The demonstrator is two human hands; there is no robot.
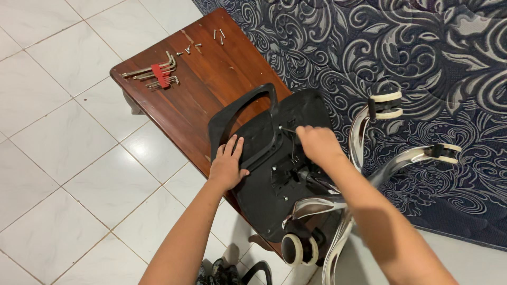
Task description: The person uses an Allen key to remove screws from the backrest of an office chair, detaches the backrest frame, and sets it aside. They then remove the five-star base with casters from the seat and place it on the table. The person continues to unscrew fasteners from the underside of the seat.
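Chair seat (264, 179), black plastic and turned underside up, lies across the near end of a dark red-brown wooden table (211, 79), with its looped black armrest (248, 113) arching up on the left. The left hand (228, 164) lies flat and open on the seat's underside just beside the armrest's base, fingers spread and gripping nothing. The right hand (315, 143) is closed around the short end of a thin metal hex key (292, 141), whose long arm runs down towards the black mounting plate (288, 171) in the middle of the seat; a small silver screw head shows just left of the fist.

The chair's chromed star base (364, 158) sticks out to the right and near side, its curved legs ending in castors with black hubs and cream rims: two (387, 104) (446, 153) far right over the mattress, one (299, 249) near the seat's lower edge.

On the far left of the table lies a set of silver hex keys (156, 73) held together in a red plastic clip. A few loose screws (203, 43) are scattered just beyond it, near the far edge.

To the right spreads a mattress (412, 53) covered in dark blue fabric with a pale swirling pattern. White square floor tiles (63, 158) fill the left side. A black object at the near edge, between the arms, is too cut off to identify.
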